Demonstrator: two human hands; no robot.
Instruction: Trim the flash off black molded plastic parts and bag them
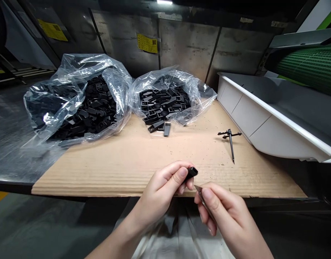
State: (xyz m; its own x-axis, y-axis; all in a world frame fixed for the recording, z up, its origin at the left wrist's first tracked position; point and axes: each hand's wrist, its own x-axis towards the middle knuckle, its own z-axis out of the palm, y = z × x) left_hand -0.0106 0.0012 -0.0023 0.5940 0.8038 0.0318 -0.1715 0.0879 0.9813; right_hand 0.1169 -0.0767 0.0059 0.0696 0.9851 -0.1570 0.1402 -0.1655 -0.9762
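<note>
Between the thumb and fingers of my left hand is a small black plastic part, its hollow end pointing right. My right hand grips a small knife with a pointed metal blade; most of its handle is hidden by the fingers. The blade tip is just below the part, close to my left fingertips. Both hands are over the front edge of a cardboard sheet. Farther back, a few loose black parts lie at the mouth of a clear plastic bag filled with similar pieces.
A larger clear bag of black parts stands at the left. On the right of the cardboard lies a black branched sprue, beside a white bin. A metal wall closes off the back, and a green roller is at the upper right.
</note>
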